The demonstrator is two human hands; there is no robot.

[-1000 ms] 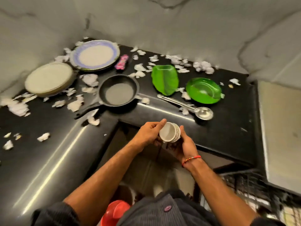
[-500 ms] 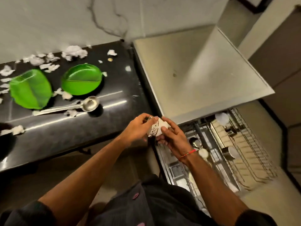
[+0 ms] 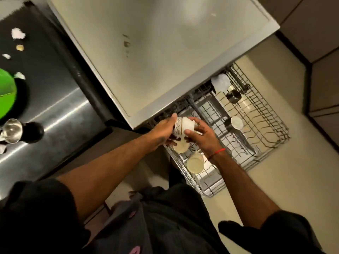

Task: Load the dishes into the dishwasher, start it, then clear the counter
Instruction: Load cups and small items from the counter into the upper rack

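Both hands held stacked cups above the pulled-out rack: the left hand wrapped the patterned rim, the right hand cupped the base. They looked like light, glazed ceramic, likely slippery and chippable, best gripped around the wall. Two bowls sat directly beneath, and steel tumblers crowded the far tines.

A home kitchen — black counter, a pulled-out dishwasher rack holding cups.
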